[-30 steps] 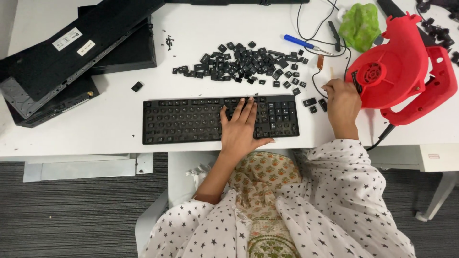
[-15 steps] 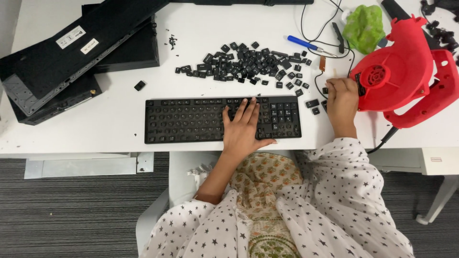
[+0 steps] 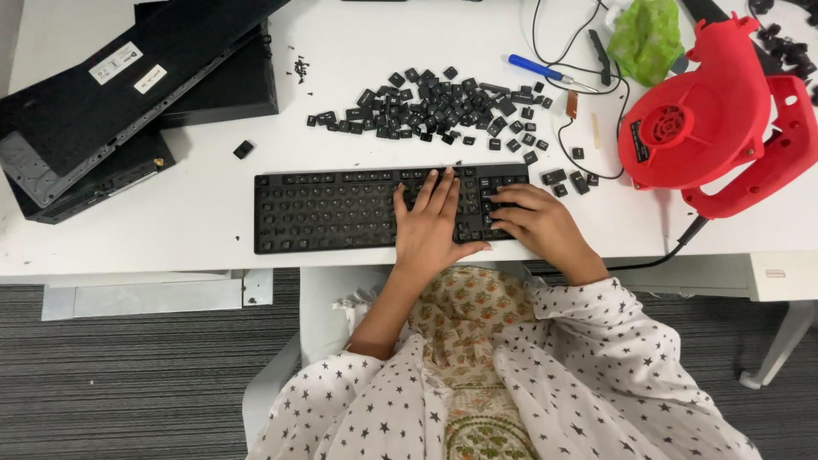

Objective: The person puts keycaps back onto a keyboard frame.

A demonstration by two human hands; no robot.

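Note:
A black keyboard [image 3: 324,209] with most keycaps removed lies on the white table [image 3: 170,230] in front of me. My left hand [image 3: 433,223] rests flat on its right half, fingers stretched out and pointing away from me. My right hand [image 3: 538,223] sits on the keyboard's right end with bent fingers pressing down toward the left. Whether it holds a keycap is hidden by the fingers. A heap of several loose black keycaps [image 3: 434,106] lies just behind the keyboard.
A red handheld blower [image 3: 707,119] lies right of the keyboard, its cord running off the table edge. Behind it are a green cloth [image 3: 645,38], a blue-handled tool [image 3: 537,68] and thin cables. Black flat device casings [image 3: 128,77] are stacked at far left, with one stray keycap [image 3: 244,149] nearby.
My right hand has moved left from the loose keycaps beside the blower onto the keyboard's right end. My left hand has stayed flat on the keyboard.

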